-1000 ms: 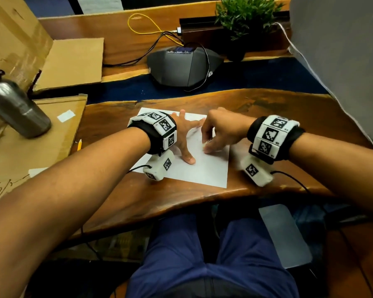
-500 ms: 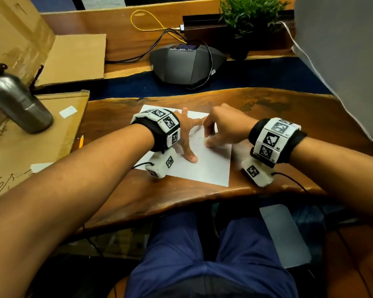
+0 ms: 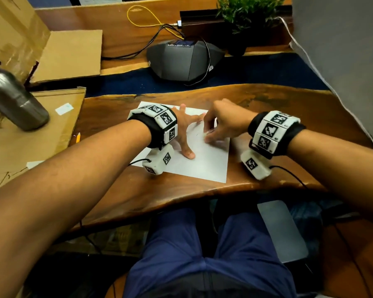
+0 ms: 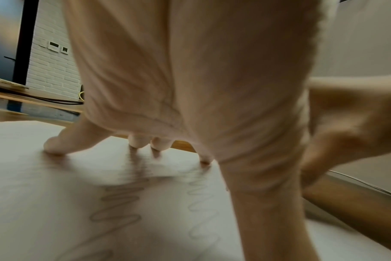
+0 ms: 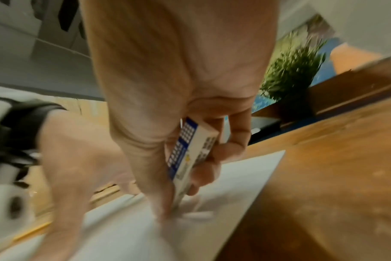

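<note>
Pinched between the thumb and curled fingers of the right hand (image 5: 179,84), the sleeved eraser (image 5: 191,151) stands on end near the centre of the frame, its lower tip against the white paper (image 5: 246,176). It looks small, light and rubbery; a hold low on the printed sleeve should keep it from bending. Left of it, the left hand (image 3: 184,131) lies spread, fingertips pressing the thin, crease-prone sheet flat by the pencil squiggles (image 4: 118,203) on the wooden table (image 3: 278,104).
</note>
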A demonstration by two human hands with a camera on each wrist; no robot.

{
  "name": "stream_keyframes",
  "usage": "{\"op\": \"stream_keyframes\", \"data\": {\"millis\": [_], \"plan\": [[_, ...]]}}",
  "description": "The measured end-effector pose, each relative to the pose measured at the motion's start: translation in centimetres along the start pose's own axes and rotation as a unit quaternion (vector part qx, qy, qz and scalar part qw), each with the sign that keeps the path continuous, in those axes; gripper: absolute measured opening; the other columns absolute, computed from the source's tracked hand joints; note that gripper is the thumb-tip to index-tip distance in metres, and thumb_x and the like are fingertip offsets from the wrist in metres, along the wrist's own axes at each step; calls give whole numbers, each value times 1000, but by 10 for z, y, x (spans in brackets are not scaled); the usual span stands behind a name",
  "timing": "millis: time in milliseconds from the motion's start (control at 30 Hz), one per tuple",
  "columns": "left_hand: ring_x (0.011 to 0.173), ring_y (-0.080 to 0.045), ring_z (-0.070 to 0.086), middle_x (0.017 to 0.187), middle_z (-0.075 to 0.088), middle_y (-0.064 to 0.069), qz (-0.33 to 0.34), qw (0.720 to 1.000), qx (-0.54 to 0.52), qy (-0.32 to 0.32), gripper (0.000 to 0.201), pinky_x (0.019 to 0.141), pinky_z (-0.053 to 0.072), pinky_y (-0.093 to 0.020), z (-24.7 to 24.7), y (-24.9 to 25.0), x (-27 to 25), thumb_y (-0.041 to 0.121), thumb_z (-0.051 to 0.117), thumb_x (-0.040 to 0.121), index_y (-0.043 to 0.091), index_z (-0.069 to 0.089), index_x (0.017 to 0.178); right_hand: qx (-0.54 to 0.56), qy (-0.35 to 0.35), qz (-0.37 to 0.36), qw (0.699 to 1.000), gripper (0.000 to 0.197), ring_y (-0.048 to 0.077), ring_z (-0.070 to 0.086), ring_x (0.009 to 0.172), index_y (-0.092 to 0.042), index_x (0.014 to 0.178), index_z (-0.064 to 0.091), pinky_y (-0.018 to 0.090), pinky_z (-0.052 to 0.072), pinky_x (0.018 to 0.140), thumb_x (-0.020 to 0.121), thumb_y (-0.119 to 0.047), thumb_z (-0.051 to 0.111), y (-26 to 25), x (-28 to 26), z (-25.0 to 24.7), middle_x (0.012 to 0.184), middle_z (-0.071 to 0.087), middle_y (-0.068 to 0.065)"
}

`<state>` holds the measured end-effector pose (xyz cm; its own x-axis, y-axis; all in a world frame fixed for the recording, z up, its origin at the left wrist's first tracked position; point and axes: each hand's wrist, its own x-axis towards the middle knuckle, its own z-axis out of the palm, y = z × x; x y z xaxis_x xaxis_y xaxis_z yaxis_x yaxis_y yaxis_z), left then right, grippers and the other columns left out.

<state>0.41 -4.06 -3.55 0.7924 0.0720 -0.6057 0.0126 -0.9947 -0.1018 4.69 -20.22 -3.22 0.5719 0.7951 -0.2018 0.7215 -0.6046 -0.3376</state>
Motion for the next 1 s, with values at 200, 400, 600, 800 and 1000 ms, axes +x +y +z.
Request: {"op": "stream_keyframes", "data": {"millis": [200, 400, 600, 800, 1000], "plan": [[150, -41, 4, 163, -21, -9, -6, 1000, 14, 5, 146, 113, 20, -65, 0, -1, 0, 78, 82, 38, 59, -15, 145, -8, -70, -40, 997, 13, 4, 60, 65, -22, 77, 74, 12, 43, 56, 79, -31, 83, -12, -6, 7, 72, 66, -15], [150, -41, 2, 163, -21, -11, -4, 1000, 7, 10, 142, 114, 19, -63, 0, 0, -3, 72, 84, 45, 54, -12, 149, -9, 33, 10, 999, 15, 9, 64, 71, -22, 74, 75, 27, 54, 62, 76, -33, 84, 4, 5, 1, 76, 71, -8], [150, -41, 3, 163, -20, -10, -1, 1000, 1, 9, 143, 114, 20, -63, 2, -1, 0, 74, 83, 43, 56, -12, 148, -3, 8, 0, 1000, 15, 7, 63, 72, -21, 78, 76, 26, 53, 64, 77, -33, 84, 1, 9, -1, 77, 70, -10], [150, -42, 0, 163, -21, -9, -1, 1000, 4, 8, 146, 113, 19, -66, 3, -2, 1, 78, 80, 37, 57, -14, 147, -17, -57, -47, 997, 13, 6, 62, 67, -22, 77, 74, 20, 49, 58, 78, -32, 83, -13, 2, 8, 74, 68, -13], [150, -42, 4, 163, -19, -10, -2, 1000, 10, 13, 142, 114, 21, -63, 3, -1, 1, 76, 82, 43, 54, -9, 150, -31, 26, 1, 999, 14, 11, 65, 72, -21, 78, 75, 28, 56, 63, 77, -32, 84, -4, 12, 3, 78, 71, -5]]}}
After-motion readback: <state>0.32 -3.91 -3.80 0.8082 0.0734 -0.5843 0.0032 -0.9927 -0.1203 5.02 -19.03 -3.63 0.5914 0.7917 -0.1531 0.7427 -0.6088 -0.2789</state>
